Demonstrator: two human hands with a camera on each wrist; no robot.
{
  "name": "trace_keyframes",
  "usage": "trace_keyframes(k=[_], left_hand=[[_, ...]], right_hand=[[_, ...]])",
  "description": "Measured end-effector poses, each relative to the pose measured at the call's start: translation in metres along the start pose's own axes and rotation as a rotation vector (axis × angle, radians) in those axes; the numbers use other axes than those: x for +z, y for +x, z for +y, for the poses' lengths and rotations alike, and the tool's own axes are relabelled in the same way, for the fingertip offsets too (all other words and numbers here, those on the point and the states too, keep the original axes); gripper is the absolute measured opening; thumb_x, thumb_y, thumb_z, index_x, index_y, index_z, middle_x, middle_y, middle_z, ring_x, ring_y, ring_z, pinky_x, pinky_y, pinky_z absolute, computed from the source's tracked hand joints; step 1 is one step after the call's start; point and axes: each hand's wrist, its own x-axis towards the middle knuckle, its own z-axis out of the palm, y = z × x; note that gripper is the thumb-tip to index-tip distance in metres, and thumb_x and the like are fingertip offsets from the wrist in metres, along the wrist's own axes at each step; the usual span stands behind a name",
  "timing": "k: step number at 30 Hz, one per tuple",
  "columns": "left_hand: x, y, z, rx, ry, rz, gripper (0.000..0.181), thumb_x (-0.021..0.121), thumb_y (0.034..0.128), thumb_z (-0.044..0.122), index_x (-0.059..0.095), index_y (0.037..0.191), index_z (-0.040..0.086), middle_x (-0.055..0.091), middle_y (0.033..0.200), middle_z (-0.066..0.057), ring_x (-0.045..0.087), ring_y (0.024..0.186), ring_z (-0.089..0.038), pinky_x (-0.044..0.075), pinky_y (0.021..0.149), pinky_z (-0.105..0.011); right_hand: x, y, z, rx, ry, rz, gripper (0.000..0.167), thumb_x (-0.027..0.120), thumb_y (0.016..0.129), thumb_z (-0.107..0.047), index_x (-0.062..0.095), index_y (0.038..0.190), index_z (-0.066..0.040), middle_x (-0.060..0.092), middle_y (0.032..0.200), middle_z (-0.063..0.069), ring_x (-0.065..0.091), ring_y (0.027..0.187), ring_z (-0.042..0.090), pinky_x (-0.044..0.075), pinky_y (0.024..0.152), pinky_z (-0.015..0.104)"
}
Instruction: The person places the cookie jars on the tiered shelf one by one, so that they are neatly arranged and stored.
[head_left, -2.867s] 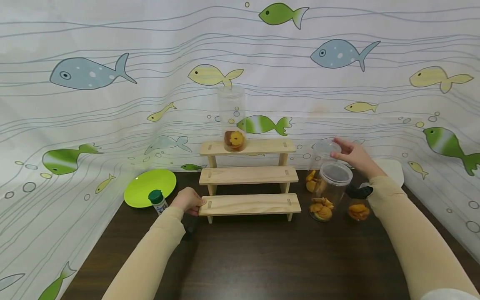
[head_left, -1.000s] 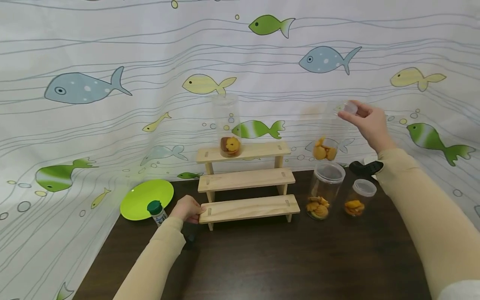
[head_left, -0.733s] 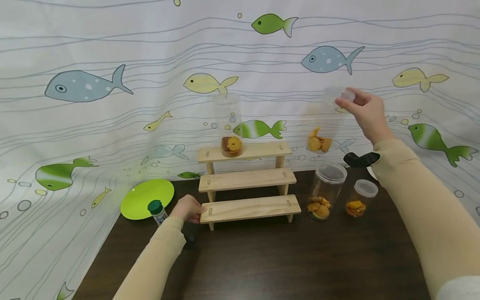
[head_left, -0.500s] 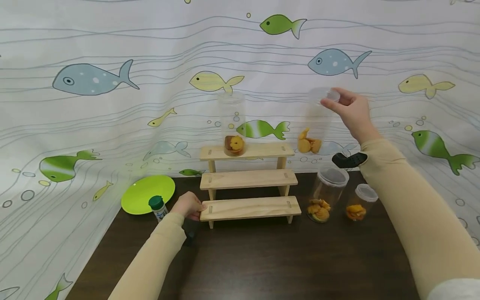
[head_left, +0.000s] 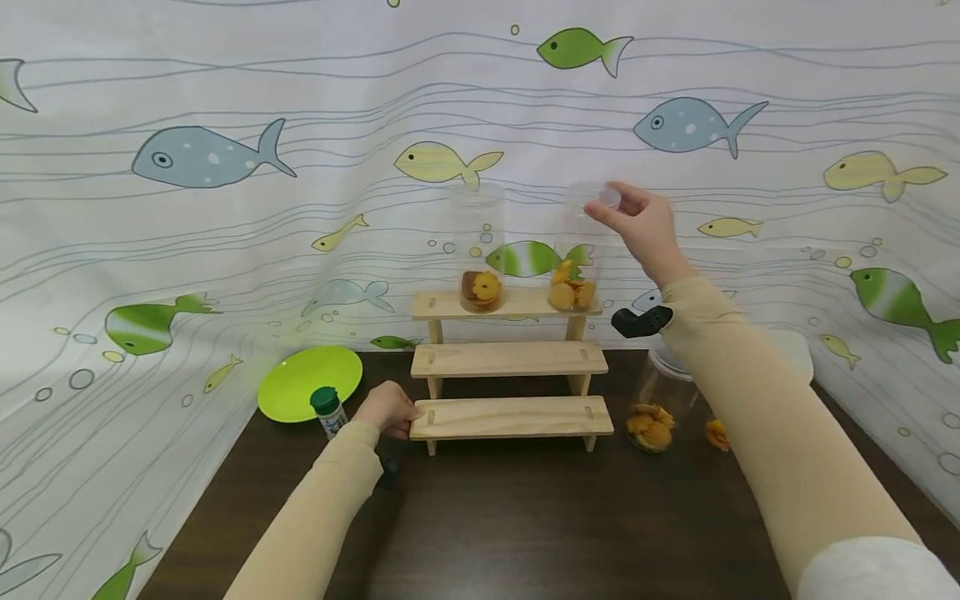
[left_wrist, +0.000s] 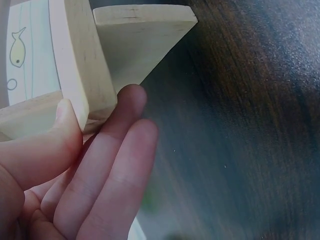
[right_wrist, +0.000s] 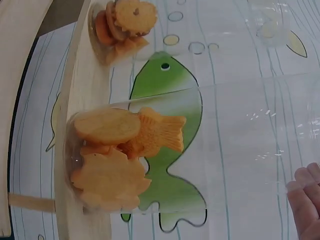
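Head | plate (head_left: 300,380), bottle (head_left: 328,412) near shelf (head_left: 510,358) | right sleeve (head_left: 761,425) overlaps tabletop jar (head_left: 660,396)

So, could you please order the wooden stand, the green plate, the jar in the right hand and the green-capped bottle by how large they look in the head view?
1. Wooden stand
2. Green plate and jar in the right hand: too alike to rank; plate wider, jar taller
3. Green-capped bottle

Smooth, matt wood is seen in the stand (head_left: 510,358), clear glossy plastic in the held jar (right_wrist: 200,150). The tabletop (head_left: 510,525) is finished in glossy woodgrain.
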Motion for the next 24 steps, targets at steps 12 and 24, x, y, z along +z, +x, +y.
trace_keyframes(k=[12, 24], left_hand=[[0.000, 0.001, 0.002, -0.032, 0.013, 0.006, 0.026, 0.069, 0.0867, 0.009, 0.064, 0.101, -0.012, 0.067, 0.079, -0.017, 0.065, 0.062, -0.019, 0.060, 0.068, -0.038], [0.000, -0.002, 0.004, -0.046, 0.010, 0.008, 0.025, 0.068, 0.0871, 0.009, 0.065, 0.101, -0.012, 0.067, 0.080, -0.017, 0.066, 0.064, -0.019, 0.060, 0.069, -0.038]], right_hand=[[0.031, 0.014, -0.006, 0.029, -0.025, -0.043, 0.077, 0.072, 0.078, -0.051, 0.046, 0.142, -0.017, 0.042, 0.147, 0.007, 0.041, 0.133, 0.018, 0.036, 0.111, 0.037], [0.035, 0.016, -0.005, 0.055, -0.014, -0.074, 0.076, 0.064, 0.085, -0.051, 0.038, 0.146, -0.015, 0.045, 0.141, 0.014, 0.043, 0.127, 0.022, 0.036, 0.110, 0.041]])
